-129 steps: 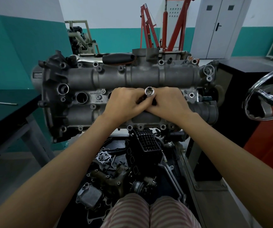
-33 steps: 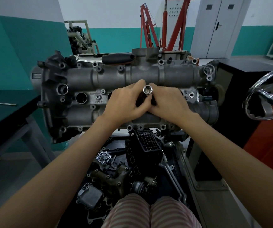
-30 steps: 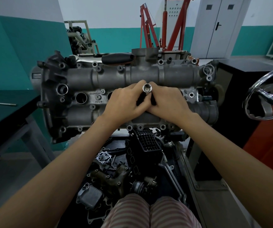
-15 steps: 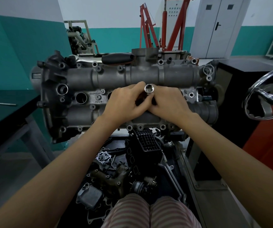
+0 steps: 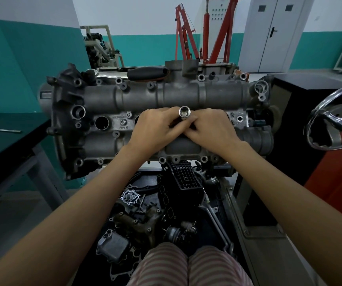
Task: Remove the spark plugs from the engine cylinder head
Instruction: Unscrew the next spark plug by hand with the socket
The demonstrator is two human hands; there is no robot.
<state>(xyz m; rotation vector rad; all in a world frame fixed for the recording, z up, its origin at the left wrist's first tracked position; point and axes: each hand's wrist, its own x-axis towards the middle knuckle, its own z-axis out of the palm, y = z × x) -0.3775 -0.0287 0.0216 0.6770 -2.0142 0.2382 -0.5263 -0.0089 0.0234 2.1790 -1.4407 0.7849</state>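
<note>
Both hands meet at the middle of the engine cylinder head [image 5: 166, 100], which lies lengthwise in front of the person. The left hand [image 5: 155, 129] and right hand [image 5: 211, 129] curl their fingers around a chrome socket [image 5: 184, 112] standing upright, its open end facing up. A black-handled tool [image 5: 147, 73] rests along the head's far edge.

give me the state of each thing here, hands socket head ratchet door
left hand: fingers curled round the socket
right hand: fingers curled round the socket
socket: upright in a plug well, open end up, no ratchet on it
cylinder head: on its stand, far-left plug hole open
ratchet: lying on the head's far edge, unheld
door: shut
</note>
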